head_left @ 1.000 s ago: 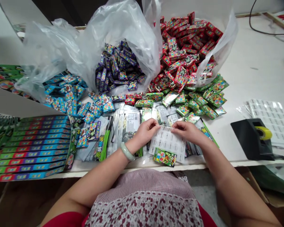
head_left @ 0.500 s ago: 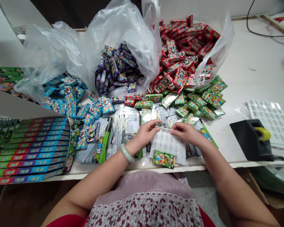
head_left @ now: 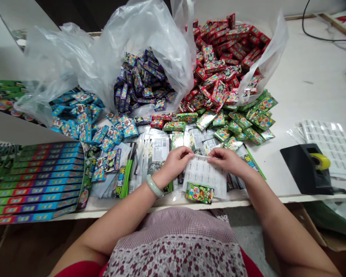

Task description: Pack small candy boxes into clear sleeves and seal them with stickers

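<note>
My left hand (head_left: 177, 161) and my right hand (head_left: 226, 159) both pinch the top edge of a clear printed pouch (head_left: 204, 175) near the table's front edge. A small green box (head_left: 199, 192) sits inside the pouch at its bottom. A pale bangle (head_left: 154, 186) is on my left wrist. More flat pouches (head_left: 158, 152) lie fanned out under and behind my hands.
Piles of small boxes lie behind: blue (head_left: 83, 119), purple (head_left: 144, 82) in a clear bag, red (head_left: 222, 61) in another bag, green (head_left: 248, 121). Flat green display cartons (head_left: 40, 181) are stacked at left. A black tape dispenser (head_left: 308, 169) and sticker sheets (head_left: 331, 146) are at right.
Both hands have stayed pinched on the pouch's top edge, with only small finger shifts. The green box remains at the pouch's bottom.
</note>
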`<state>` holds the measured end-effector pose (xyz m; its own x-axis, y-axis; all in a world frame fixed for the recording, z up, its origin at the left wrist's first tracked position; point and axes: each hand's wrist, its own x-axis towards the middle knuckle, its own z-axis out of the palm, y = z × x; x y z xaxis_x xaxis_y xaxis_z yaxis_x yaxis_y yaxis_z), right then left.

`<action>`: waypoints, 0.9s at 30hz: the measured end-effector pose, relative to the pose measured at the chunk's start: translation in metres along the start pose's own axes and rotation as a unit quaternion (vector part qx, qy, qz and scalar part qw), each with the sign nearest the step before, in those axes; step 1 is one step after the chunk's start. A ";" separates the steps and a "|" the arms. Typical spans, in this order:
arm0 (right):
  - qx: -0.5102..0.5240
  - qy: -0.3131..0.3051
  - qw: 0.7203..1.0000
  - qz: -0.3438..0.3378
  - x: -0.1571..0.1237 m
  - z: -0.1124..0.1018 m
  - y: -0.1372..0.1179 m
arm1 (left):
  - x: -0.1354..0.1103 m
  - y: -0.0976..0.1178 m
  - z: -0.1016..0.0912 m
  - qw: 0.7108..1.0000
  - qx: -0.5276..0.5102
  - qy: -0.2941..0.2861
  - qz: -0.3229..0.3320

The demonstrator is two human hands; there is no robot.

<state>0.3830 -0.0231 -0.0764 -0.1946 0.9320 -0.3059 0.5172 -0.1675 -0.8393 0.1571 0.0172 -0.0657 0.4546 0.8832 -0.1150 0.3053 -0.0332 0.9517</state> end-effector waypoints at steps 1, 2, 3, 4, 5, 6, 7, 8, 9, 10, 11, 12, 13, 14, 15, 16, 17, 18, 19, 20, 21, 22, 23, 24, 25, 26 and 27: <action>0.000 0.000 1.000 0.001 0.000 0.000 -0.001 | 0.000 0.000 -0.001 1.000 0.005 -0.001 0.000; 0.001 0.001 1.000 0.001 0.000 0.000 -0.001 | -0.001 0.000 -0.002 1.000 0.010 -0.002 0.001; 0.002 0.002 1.000 0.002 -0.001 0.000 -0.002 | -0.001 0.001 -0.002 1.000 0.015 -0.004 0.002; 0.003 0.002 1.000 0.002 -0.001 0.000 -0.002 | -0.002 0.001 -0.003 1.000 0.017 -0.007 0.003; 0.004 0.003 1.000 0.002 -0.001 0.000 -0.003 | -0.003 0.001 -0.004 1.000 0.016 -0.010 0.004; 0.006 0.001 1.000 0.002 -0.001 0.000 -0.003 | -0.003 0.000 -0.004 1.000 0.014 -0.013 0.005; 0.006 0.000 1.000 0.002 -0.001 0.000 -0.003 | -0.003 0.000 -0.004 1.000 0.012 -0.015 0.006; 0.004 -0.001 1.000 0.002 -0.001 0.000 -0.003 | -0.003 0.000 -0.004 1.000 0.010 -0.016 0.006; 0.000 -0.001 1.000 0.002 -0.001 0.000 -0.002 | -0.003 -0.001 -0.004 1.000 0.008 -0.018 0.007; -0.003 -0.001 1.000 0.002 -0.001 0.001 -0.002 | -0.003 -0.001 -0.003 1.000 0.003 -0.022 0.007; -0.005 -0.001 1.000 0.001 0.000 0.000 -0.001 | -0.002 -0.002 -0.003 1.000 -0.001 -0.029 0.006; -0.007 -0.001 1.000 -0.001 0.000 0.000 0.000 | -0.002 -0.003 -0.003 0.999 -0.003 -0.034 0.003; -0.009 -0.003 1.000 -0.002 0.001 0.000 0.000 | -0.001 -0.003 -0.003 0.999 -0.001 -0.039 -0.002; -0.011 -0.007 1.000 -0.003 0.001 0.000 0.000 | 0.000 -0.003 -0.003 0.999 0.004 -0.041 -0.008; -0.017 -0.010 1.000 -0.004 0.001 -0.001 -0.001 | 0.000 -0.004 -0.003 0.999 0.014 -0.039 -0.014; -0.030 -0.003 1.000 -0.008 -0.001 -0.001 -0.003 | 0.001 -0.004 -0.003 0.999 0.025 -0.035 -0.019; -0.054 0.019 0.998 -0.019 -0.004 -0.001 -0.007 | 0.001 -0.004 -0.003 0.999 0.033 -0.030 -0.023; -0.088 0.058 0.994 -0.038 -0.009 -0.001 -0.011 | 0.002 -0.004 -0.003 0.999 0.038 -0.027 -0.026; -0.129 0.105 0.984 -0.066 -0.015 0.001 -0.017 | 0.002 -0.004 -0.003 0.998 0.041 -0.025 -0.028; -0.170 0.149 0.969 -0.099 -0.024 0.004 -0.024 | 0.003 -0.005 -0.003 0.998 0.044 -0.024 -0.029; -0.206 0.171 0.954 -0.135 -0.034 0.009 -0.030 | 0.003 -0.005 -0.003 0.998 0.047 -0.023 -0.030; -0.231 0.166 0.944 -0.165 -0.044 0.015 -0.037 | 0.003 -0.006 -0.003 0.998 0.050 -0.022 -0.030; -0.245 0.132 0.942 -0.187 -0.055 0.023 -0.043 | 0.004 -0.006 -0.002 0.998 0.052 -0.022 -0.030; -0.253 0.082 0.944 -0.198 -0.065 0.031 -0.048 | 0.004 -0.007 -0.002 0.998 0.053 -0.021 -0.030; -0.257 0.035 0.945 -0.199 -0.073 0.040 -0.051 | 0.004 -0.007 -0.002 0.998 0.054 -0.020 -0.030; -0.260 -0.002 0.946 -0.192 -0.079 0.048 -0.053 | 0.005 -0.008 -0.001 0.998 0.054 -0.018 -0.030; -0.261 -0.023 0.948 -0.180 -0.083 0.055 -0.054 | 0.005 -0.008 0.000 0.998 0.055 -0.016 -0.030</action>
<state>0.3251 -0.1092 -0.0309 -0.4666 0.8817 -0.0700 0.7500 0.3524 -0.5598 0.1565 0.0218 -0.0738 0.4594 0.8696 -0.1810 0.4213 -0.0339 0.9063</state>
